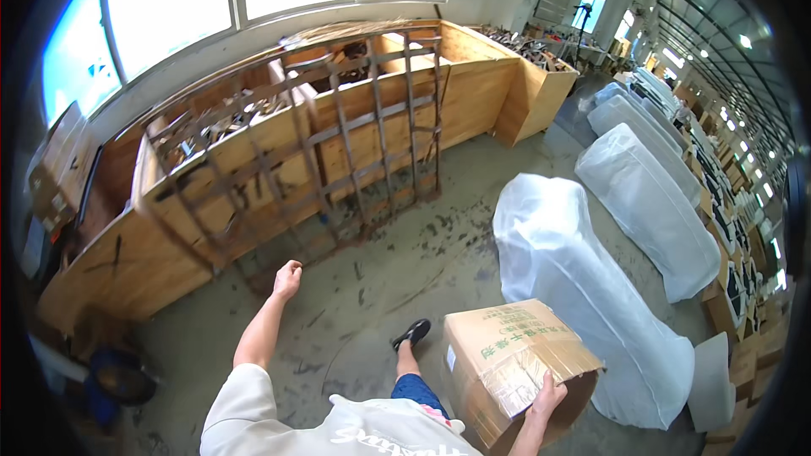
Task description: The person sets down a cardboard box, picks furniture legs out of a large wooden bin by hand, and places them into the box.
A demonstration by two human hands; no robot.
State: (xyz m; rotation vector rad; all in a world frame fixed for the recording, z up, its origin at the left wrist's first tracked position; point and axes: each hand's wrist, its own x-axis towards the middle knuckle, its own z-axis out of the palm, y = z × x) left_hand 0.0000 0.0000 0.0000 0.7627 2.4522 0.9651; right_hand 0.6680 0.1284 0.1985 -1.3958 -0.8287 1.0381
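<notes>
The person walks across a stained grey concrete floor (405,262), one foot in a black sandal (411,333) stepping forward near the middle of the view. The right hand (547,397), at about five o'clock, grips the lower edge of a brown corrugated cardboard box (507,363), fingers spread against its taped side; the box rides tilted at hip level, its flaps shut and its near end bulging a little. The left hand (288,279) swings free at about seven o'clock, curled into a loose fist and holding nothing.

Straight ahead, from ten to twelve o'clock, a rusty flat-bar metal grid (338,135) leans against open plywood crates (253,169) filled with dark metal parts. At three o'clock a long shape wrapped in white plastic film (583,287) lies just beside the box, with more wrapped shapes (650,194) in a row behind it toward two o'clock.

The likely trouble is the one-handed carry: the box is held only from below at one edge, so a jolt in the stride could tip it out of the grip. The wrapped shape is close on that side, and a brush against it could knock the box loose. The sandal gives little cover if it drops.
</notes>
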